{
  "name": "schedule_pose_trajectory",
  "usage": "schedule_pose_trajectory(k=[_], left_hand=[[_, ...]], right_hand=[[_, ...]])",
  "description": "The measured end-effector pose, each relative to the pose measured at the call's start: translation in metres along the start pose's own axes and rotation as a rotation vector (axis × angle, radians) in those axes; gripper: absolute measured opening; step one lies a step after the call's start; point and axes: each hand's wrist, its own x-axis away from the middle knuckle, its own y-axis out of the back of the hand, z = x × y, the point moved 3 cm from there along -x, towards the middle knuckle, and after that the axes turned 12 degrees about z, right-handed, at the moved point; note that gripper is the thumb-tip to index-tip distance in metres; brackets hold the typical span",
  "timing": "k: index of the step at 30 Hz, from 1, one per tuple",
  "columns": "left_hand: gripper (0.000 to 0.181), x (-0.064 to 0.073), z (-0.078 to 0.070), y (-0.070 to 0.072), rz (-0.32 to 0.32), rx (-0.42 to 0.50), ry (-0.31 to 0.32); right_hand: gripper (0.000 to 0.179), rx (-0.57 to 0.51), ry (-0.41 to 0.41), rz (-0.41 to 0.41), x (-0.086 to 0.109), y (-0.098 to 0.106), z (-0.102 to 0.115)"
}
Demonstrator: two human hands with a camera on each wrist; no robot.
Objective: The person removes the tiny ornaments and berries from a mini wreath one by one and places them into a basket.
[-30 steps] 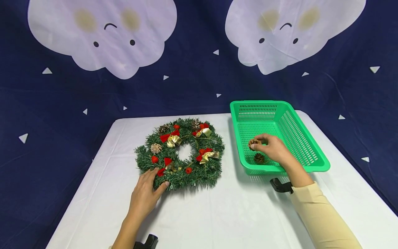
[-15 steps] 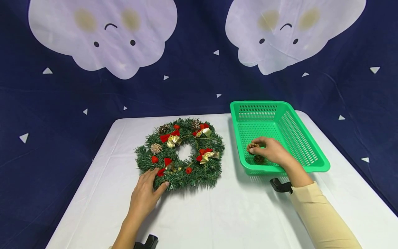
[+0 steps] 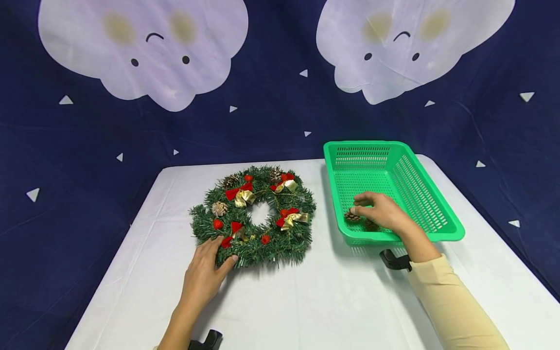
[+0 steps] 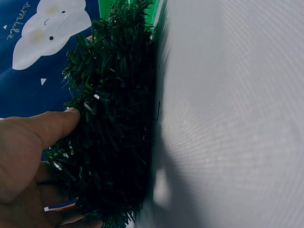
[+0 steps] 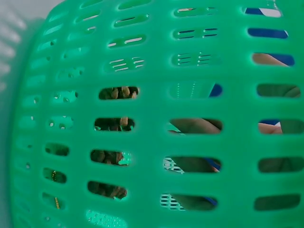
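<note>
Pinecone (image 3: 351, 215) is pinched by the right hand (image 3: 379, 211) low in the green basket (image 3: 437, 232); left hand (image 3: 204, 271) presses flat on the wreath (image 3: 253, 216). Releasing seems next.

My head camera looks forward and down over the white-clothed table (image 3: 306, 301), taking in the green tinsel wreath (image 3: 253, 216) and green slotted plastic basket (image 3: 420, 194). My left wrist camera sits low, very near the wreath (image 4: 114, 133). My right wrist camera presses close outside the basket's wall (image 5: 152, 142), peering through its slots.
</note>
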Motion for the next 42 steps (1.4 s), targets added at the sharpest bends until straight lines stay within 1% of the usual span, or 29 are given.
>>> schedule_pose_trajectory(k=[5,11,15,22,34,42], left_hand=[[0.066,0.0,0.0,0.0,-0.001,0.002,0.0],[0.066,-0.001,0.001,-0.001,-0.001,0.005,0.002],[0.066,-0.001,0.0,0.0,0.002,0.004,0.003],[0.066,0.0,0.0,0.0,0.002,0.006,0.004],[0.066,-0.001,0.001,-0.001,-0.01,0.012,-0.004],[0.066,-0.001,0.002,-0.001,-0.018,0.007,-0.012]], right_hand=[[0.053,0.009,0.003,-0.026,0.0,0.001,0.002],[0.053,0.034,0.006,-0.098,0.003,0.004,0.006],[0.051,0.036,0.012,-0.136,0.005,0.005,0.012],[0.05,0.042,0.031,-0.176,0.006,0.004,0.027],[0.054,-0.023,0.063,-0.263,0.001,-0.004,0.053],[0.053,-0.083,0.091,-0.355,-0.005,-0.008,0.065]])
